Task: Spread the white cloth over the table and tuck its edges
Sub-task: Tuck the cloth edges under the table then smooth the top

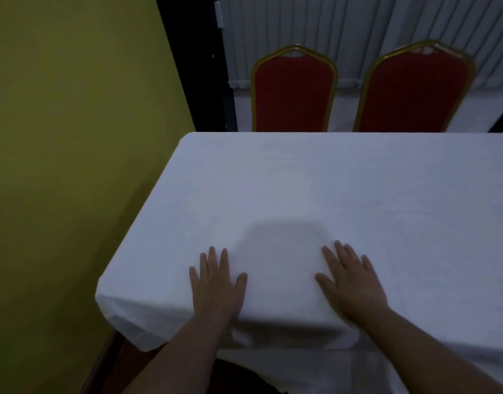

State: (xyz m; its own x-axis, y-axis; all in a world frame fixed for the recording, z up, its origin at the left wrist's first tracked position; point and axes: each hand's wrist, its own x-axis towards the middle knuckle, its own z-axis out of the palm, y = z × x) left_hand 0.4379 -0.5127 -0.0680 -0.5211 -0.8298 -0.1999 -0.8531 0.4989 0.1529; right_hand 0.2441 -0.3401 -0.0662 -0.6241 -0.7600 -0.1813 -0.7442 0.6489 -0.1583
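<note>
The white cloth (329, 189) lies smooth over the whole visible tabletop and hangs down past the near edge and the left end. My left hand (216, 282) rests flat on the cloth close to the near edge, fingers apart, palm down. My right hand (352, 282) lies flat the same way a little to the right, fingers spread. Neither hand grips any fabric. At the near left corner (122, 317) the cloth folds down in a loose flap. The table itself is hidden under the cloth.
Two red chairs with gold frames (294, 92) (415, 92) stand against the table's far side. A yellow-green wall (74, 137) runs close along the table's left end. White pleated curtains (358, 29) hang behind the chairs.
</note>
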